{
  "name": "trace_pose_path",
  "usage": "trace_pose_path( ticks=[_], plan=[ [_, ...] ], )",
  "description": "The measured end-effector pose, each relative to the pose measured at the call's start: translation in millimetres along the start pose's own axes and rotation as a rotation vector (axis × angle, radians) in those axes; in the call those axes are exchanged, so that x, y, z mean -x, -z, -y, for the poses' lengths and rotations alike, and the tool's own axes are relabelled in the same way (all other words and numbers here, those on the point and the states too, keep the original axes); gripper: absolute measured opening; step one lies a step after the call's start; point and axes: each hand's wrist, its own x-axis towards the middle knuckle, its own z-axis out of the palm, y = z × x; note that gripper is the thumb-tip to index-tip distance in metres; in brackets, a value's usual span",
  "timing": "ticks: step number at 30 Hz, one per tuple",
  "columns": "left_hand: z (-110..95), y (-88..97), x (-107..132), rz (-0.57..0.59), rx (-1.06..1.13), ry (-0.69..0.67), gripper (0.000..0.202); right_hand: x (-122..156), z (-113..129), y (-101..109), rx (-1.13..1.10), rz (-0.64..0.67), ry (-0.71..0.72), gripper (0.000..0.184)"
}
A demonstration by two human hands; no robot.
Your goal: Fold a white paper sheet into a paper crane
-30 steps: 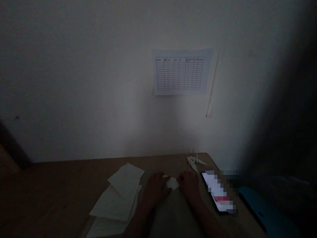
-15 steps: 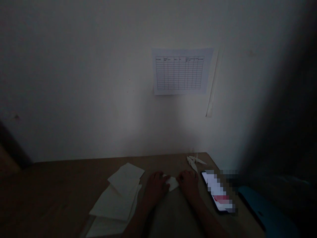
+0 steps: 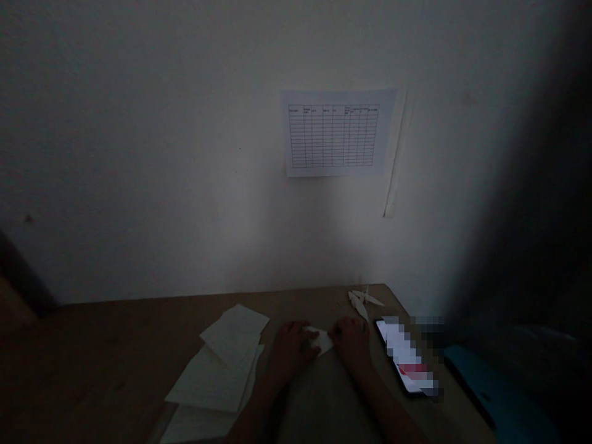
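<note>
A small piece of folded white paper [image 3: 325, 343] lies on the table between my two hands. My left hand [image 3: 292, 350] covers its left side, fingers bent over the edge and thumb lying across the paper. At the right corner, the curled fingers of my right hand [image 3: 351, 339] pinch the paper; their tips are partly hidden in the dim light. Just beyond my right hand are folded white paper shapes [image 3: 363, 300] with pointed ends, perhaps paper cranes.
Several white paper sheets [image 3: 210, 376] overlap left of my left forearm. A lit phone [image 3: 407, 357], partly pixelated, lies to the right on the brown table [image 3: 115, 357]. Beyond the right edge is a blue-green object [image 3: 499, 391]. A printed table sheet [image 3: 340, 132] hangs on the wall.
My left thumb has shifted slightly on the folded paper. Both hands otherwise stay in nearly the same place, and the whole view has drifted very slightly.
</note>
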Motion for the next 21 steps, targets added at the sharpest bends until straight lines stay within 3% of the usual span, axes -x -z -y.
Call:
trace_pose_path(
  ticks=[21],
  plan=[
    [1.9, 3.6, -1.3, 0.048, 0.015, 0.029, 0.051, 1.0, 0.1, -2.4, 0.049, 0.011, 0.011, 0.019]
  ],
)
